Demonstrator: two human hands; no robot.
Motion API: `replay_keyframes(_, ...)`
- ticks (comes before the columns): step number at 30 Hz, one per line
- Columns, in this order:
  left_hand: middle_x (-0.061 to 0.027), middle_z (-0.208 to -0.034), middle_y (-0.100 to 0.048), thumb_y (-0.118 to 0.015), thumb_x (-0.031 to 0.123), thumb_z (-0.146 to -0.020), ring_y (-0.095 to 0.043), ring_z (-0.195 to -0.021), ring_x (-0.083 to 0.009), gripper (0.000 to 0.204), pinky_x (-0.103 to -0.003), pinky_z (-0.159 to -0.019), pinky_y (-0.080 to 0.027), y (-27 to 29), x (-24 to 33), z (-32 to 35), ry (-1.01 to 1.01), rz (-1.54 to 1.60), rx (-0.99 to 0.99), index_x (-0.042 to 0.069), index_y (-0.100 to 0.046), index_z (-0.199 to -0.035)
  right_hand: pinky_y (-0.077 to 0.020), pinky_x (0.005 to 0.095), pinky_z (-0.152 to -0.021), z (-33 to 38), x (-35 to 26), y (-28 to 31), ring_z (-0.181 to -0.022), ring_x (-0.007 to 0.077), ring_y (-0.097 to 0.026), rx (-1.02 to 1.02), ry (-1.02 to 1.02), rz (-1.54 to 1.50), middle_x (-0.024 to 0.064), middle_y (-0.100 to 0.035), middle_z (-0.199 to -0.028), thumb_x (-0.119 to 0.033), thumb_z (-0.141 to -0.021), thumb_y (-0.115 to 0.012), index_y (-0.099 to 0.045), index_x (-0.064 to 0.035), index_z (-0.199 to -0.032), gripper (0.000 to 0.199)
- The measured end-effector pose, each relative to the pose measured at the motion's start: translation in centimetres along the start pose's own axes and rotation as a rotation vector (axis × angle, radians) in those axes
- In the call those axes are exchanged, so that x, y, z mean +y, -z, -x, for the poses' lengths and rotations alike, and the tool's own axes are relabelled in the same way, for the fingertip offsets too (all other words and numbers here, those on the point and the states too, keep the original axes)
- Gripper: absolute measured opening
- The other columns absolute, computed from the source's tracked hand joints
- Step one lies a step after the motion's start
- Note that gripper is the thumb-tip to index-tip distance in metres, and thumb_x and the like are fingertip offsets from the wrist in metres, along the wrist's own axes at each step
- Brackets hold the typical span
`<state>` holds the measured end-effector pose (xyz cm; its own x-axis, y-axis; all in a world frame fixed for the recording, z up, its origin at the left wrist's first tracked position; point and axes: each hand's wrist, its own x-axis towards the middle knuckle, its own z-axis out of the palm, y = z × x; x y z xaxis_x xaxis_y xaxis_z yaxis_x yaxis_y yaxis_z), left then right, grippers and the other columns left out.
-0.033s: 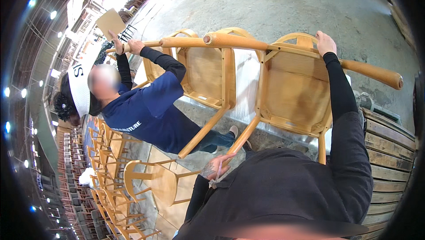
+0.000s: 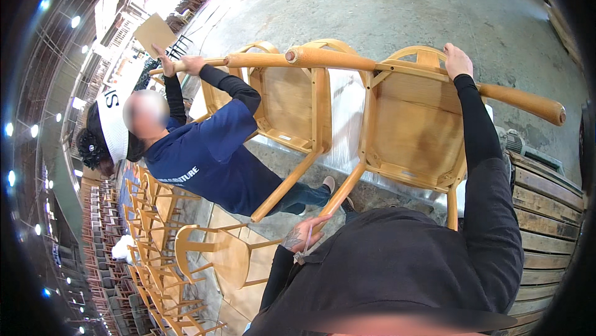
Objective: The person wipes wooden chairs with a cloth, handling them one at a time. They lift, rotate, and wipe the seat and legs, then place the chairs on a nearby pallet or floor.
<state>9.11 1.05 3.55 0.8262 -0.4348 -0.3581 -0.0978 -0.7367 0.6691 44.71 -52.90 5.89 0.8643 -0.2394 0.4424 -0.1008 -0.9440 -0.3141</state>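
Several light wooden chairs (image 2: 410, 131) are held tipped on their sides in a row, with clear plastic film (image 2: 347, 112) over the middle. My right hand (image 2: 457, 60) grips the curved rim of the nearest chair at the top. My left hand (image 2: 303, 234) is low down, its fingers curled around the end of that chair's leg (image 2: 338, 199), with a thin pale strip hanging from it. A co-worker in a blue shirt (image 2: 211, 156) stands to the left. Both of their hands (image 2: 186, 64) are on the far chair's rail.
Rows of stacked wooden chairs (image 2: 149, 255) fill the lower left, and one single chair (image 2: 217, 252) stands near my left arm. Wooden pallets (image 2: 546, 212) lie at the right. Grey concrete floor (image 2: 434, 1) spreads beyond the chairs.
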Motion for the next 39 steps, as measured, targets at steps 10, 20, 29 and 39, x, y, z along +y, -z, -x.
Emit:
replay_keyframes(10, -0.0172, -0.105, -0.06, -0.067, 0.016, -0.085, -0.06, -0.1, -0.0331, 0.056, -0.04, -0.088, -0.049, -0.5, -0.7, -0.3, 0.142, 0.161, 0.004, 0.028, -0.05, -0.137, -0.0488, 0.0487, -0.077, -0.2, -1.1, 1.6, -0.092, 0.0374, -0.063, -0.002, 0.006, -0.033, 0.0185, -0.067, -0.095, -0.02, -0.094, -0.043, -0.059, -0.0073, -0.099, 0.021)
replay_keyframes(20, -0.0169, -0.102, -0.059, -0.067, 0.014, -0.085, -0.061, -0.098, -0.0324, 0.055, -0.039, -0.087, -0.049, -0.5, -0.9, -0.4, 0.049, 0.09, 0.053, 0.027, -0.052, -0.136, -0.0497, 0.0484, -0.077, -0.2, -1.2, 1.3, -0.091, 0.0369, -0.064, -0.001, -0.002, 0.007, 0.0178, -0.067, -0.093, -0.02, -0.094, -0.043, -0.058, -0.0077, -0.099, 0.02)
replay_keyframes(29, -0.0125, -0.089, -0.054, -0.068, 0.011, -0.083, -0.059, -0.084, -0.0268, 0.057, -0.036, -0.078, -0.05, 0.1, -0.5, -0.4, 0.09, 0.04, 0.015, 0.028, -0.052, -0.136, -0.0498, 0.0483, -0.077, -0.4, -1.3, 1.3, -0.091, 0.0368, -0.064, -0.006, 0.006, 0.014, 0.018, -0.068, -0.095, -0.02, -0.095, -0.043, -0.058, -0.0073, -0.099, 0.02)
replay_keyframes(39, -0.0156, -0.098, -0.058, -0.065, 0.018, -0.086, -0.06, -0.094, -0.0321, 0.054, -0.039, -0.086, -0.049, -0.1, -0.5, -0.5, 0.128, 0.062, 0.001, 0.028, -0.051, -0.136, -0.0496, 0.0486, -0.078, -0.4, -1.4, 1.3, -0.093, 0.0377, -0.064, -0.06, -0.052, 0.046, 0.0188, -0.067, -0.096, -0.021, -0.095, -0.042, -0.059, -0.0075, -0.102, 0.022)
